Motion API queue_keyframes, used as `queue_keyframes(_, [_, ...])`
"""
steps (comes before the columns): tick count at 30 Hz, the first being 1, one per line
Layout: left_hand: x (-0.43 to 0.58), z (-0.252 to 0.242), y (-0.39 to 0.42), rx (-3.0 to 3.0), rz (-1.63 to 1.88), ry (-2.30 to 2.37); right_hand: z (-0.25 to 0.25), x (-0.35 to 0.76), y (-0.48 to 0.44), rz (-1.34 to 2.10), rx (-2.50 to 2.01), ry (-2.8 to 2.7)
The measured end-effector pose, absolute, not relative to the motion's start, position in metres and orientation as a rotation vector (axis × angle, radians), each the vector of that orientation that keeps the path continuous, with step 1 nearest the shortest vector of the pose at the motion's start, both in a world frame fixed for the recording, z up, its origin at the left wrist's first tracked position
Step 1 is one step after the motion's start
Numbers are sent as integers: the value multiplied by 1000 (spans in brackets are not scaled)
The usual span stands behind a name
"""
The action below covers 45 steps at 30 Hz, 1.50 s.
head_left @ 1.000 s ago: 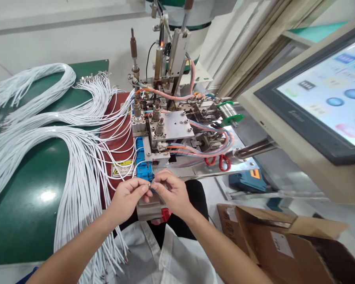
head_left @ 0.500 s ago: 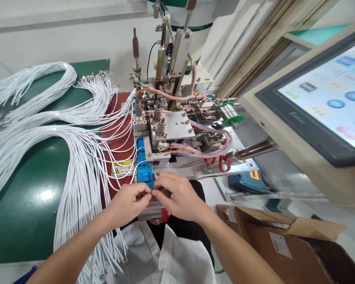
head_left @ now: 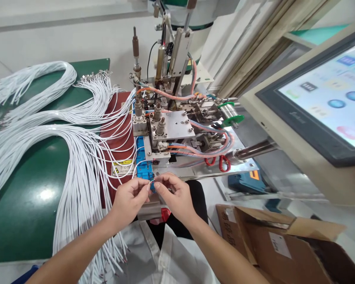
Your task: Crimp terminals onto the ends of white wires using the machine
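Observation:
My left hand (head_left: 129, 199) and my right hand (head_left: 174, 194) meet fingertip to fingertip just in front of the machine's blue fixture (head_left: 144, 170). Both are pinched closed around the small metal end of a white wire (head_left: 150, 182). The wire leads off left toward the big bundle of white wires (head_left: 77, 157) lying over the green table (head_left: 26, 213) and a dark red mat (head_left: 118, 130). Behind the hands stands the small assembly machine (head_left: 168, 126) with cylinders and orange and pink hoses.
A touchscreen panel (head_left: 322, 98) fills the right side. An open cardboard box (head_left: 281, 244) sits at the lower right. A metal rod (head_left: 254, 150) sticks out from the machine's base plate. White cloth (head_left: 165, 256) lies on my lap.
Both hands lifted slightly and drew a little apart from the fixture's front, still pinching the wire end between them. The machine and the wire bundle stayed put.

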<state>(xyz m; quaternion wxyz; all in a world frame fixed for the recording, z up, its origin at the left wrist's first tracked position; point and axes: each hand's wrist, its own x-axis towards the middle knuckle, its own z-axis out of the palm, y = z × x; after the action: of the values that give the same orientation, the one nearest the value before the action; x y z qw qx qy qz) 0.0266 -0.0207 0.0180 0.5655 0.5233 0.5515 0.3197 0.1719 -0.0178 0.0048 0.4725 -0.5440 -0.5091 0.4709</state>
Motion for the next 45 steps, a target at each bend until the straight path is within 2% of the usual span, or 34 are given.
queue_keyframes(5, [28,21,-21,1287,712,1292,4,171,-17,1118,-1306,-1292])
queue_keyframes(13, [23,17,-14,1429,628,1381,-11,173,-17,650,-1334,-1598])
queue_keyframes(22, [11,12,-5,2176,528,1411,-27,179,-3,805,-1596,-1710])
queue_keyframes(32, [12,10,1,2230,367,1550,-19,180,4,859,-1709,-1755])
queue_keyframes(45, [9,9,4,2155,453,1482,-34,176,1,1108,-1563,-1474])
